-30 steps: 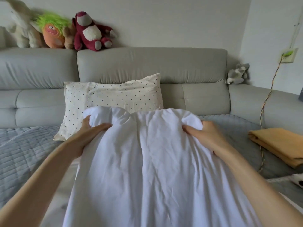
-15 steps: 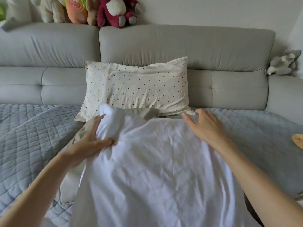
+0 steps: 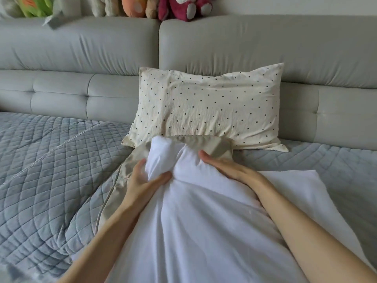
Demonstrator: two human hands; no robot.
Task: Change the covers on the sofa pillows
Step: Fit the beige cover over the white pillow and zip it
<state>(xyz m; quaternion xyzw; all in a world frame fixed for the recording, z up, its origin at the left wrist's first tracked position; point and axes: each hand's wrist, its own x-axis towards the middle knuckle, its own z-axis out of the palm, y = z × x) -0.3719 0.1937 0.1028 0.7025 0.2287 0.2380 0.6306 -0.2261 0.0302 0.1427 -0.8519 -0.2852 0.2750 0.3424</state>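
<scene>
The left hand (image 3: 143,178) grips a bunched corner of the white pillow (image 3: 195,225), thumb and fingers curled around the fabric. The right hand (image 3: 226,167) lies flat on the pillow with straight fingers, its tips at the beige cover (image 3: 216,147) beneath. Behind them a dotted pillow (image 3: 206,107) leans on the grey sofa (image 3: 265,43), above the quilted blanket (image 3: 51,160).

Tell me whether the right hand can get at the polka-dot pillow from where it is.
Probably yes. The right hand lies on the white pillow insert, fingertips near the beige cover, and the polka-dot pillow leans on the sofa back just beyond. Nothing visibly blocks a reach over that cover.
</scene>
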